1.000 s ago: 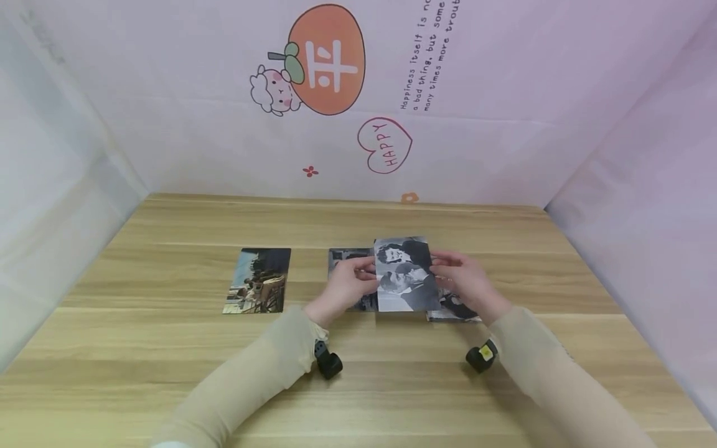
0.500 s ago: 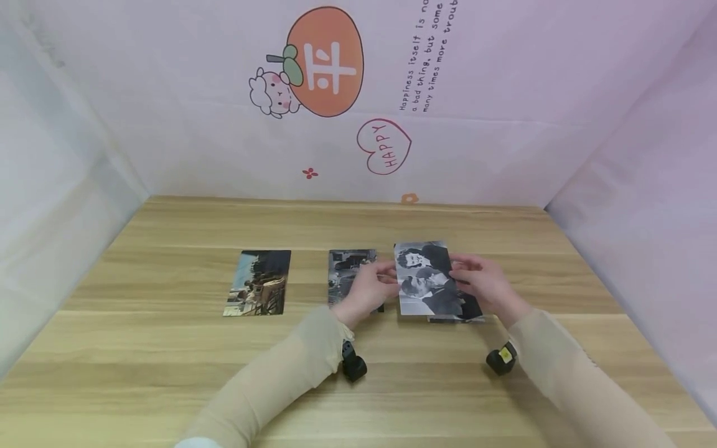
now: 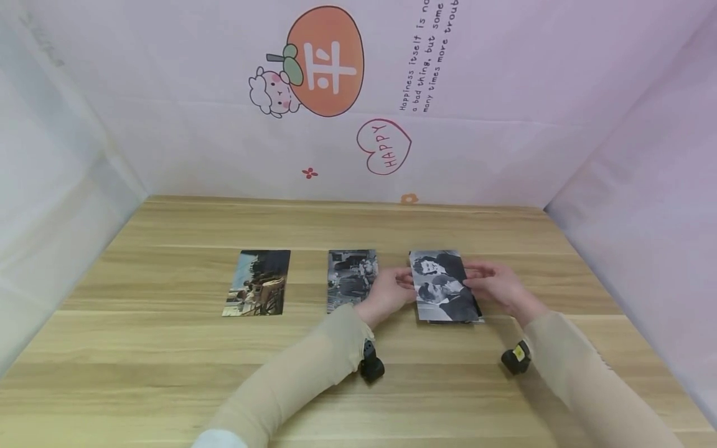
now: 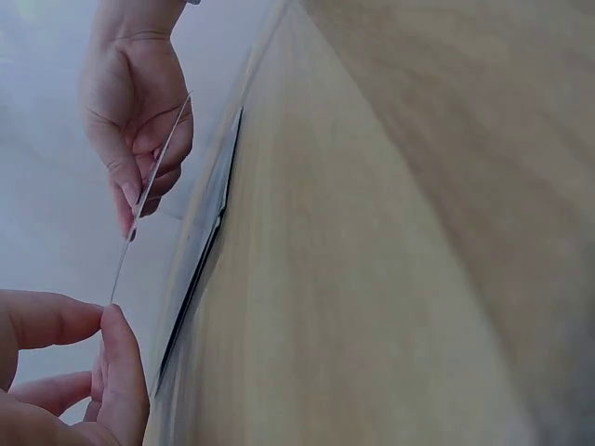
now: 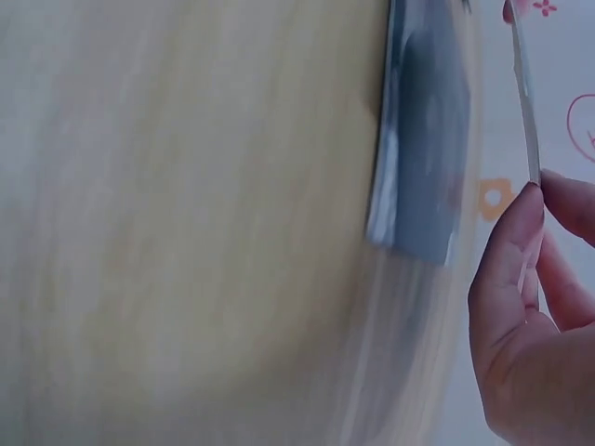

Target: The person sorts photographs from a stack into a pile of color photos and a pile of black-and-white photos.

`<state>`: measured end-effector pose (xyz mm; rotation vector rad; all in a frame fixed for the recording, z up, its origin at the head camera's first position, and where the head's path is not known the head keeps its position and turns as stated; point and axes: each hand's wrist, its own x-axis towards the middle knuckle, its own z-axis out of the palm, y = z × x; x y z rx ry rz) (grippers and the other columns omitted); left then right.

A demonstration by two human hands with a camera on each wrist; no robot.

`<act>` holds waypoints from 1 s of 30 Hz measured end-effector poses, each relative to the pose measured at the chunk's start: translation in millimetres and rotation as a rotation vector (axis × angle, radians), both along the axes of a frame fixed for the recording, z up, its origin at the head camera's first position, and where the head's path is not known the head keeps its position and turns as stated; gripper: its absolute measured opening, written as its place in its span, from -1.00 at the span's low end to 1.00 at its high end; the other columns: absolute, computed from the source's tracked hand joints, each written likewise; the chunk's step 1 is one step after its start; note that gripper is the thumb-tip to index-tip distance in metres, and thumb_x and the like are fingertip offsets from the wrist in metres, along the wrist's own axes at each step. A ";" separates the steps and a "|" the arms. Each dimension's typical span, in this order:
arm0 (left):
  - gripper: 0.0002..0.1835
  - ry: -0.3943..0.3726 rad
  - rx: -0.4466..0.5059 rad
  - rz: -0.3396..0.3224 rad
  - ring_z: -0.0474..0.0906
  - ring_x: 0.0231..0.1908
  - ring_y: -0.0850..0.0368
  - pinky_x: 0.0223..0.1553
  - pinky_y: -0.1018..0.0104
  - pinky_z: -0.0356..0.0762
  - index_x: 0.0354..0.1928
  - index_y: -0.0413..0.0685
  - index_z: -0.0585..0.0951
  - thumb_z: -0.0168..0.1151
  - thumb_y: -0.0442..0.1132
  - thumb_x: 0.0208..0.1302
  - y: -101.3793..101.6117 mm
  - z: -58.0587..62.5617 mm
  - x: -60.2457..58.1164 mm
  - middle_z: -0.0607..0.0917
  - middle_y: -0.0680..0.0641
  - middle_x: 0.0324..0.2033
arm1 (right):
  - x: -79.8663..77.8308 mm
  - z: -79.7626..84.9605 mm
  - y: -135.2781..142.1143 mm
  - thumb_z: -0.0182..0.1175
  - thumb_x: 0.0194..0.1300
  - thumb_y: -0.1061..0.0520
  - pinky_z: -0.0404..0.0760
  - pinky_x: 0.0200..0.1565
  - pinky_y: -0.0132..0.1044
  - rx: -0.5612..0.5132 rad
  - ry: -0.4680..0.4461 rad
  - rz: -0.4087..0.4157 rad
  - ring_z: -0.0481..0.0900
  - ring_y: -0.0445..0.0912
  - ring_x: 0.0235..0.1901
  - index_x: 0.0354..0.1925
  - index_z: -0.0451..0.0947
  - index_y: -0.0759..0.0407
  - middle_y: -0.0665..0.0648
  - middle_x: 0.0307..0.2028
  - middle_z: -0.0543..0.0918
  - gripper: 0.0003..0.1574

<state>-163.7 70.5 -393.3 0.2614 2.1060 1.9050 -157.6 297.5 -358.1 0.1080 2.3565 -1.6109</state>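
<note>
A black-and-white photo [image 3: 442,287] showing two people is held level between both hands. My left hand [image 3: 389,292] pinches its left edge between thumb and fingers, and my right hand [image 3: 501,286] pinches the right edge. Seen edge-on in the left wrist view, the held photo [image 4: 153,181] is a thin line raised off the table. Beneath it lies a dark pile of photos [image 5: 423,139], mostly covered by the held one in the head view; only its lower and right edges peek out there.
Left of my left hand lies another black-and-white photo [image 3: 350,277], its lower right corner behind the hand. Farther left is a colour photo [image 3: 257,283]. The wooden table [image 3: 168,361] ends at a white printed back cloth [image 3: 224,155], with pale cloth at both sides.
Both hands have carried the held photo to the right and slightly toward me, from over the middle photo's edge to over the right pile. The middle photo is now more exposed.
</note>
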 end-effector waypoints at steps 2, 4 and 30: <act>-0.37 -0.033 0.019 -0.001 0.61 -0.15 -0.04 -0.18 0.34 0.65 0.20 -0.42 0.41 0.16 -0.66 -0.04 2.9 -1.3 0.0 0.58 -0.25 -0.16 | -0.4 -1.5 2.0 0.07 0.25 0.42 0.63 -0.17 -0.48 -0.024 -0.008 0.000 0.54 -0.39 -0.32 0.32 0.04 0.57 -0.07 -0.28 0.55 -0.26; -0.37 -0.061 0.031 -0.003 0.61 -0.18 -0.01 -0.19 0.34 0.66 0.21 -0.43 0.41 0.13 -0.68 -0.03 5.0 -2.5 0.2 0.58 -0.24 -0.17 | -1.2 -3.8 4.3 0.07 0.24 0.44 0.63 -0.17 -0.47 -0.031 -0.014 0.003 0.54 -0.39 -0.32 0.32 0.03 0.58 -0.11 -0.32 0.55 -0.25; -0.48 -0.056 -0.171 -0.111 0.52 -0.32 0.18 -0.25 0.41 0.63 0.19 -0.33 0.46 0.13 -0.53 0.11 6.5 0.6 -2.6 0.54 -0.11 -0.25 | -6.0 -17.3 10.4 0.16 0.23 0.36 0.64 -0.17 -0.44 0.188 -0.017 0.015 0.52 -0.35 -0.30 0.27 0.18 0.54 0.28 -0.10 0.58 -0.31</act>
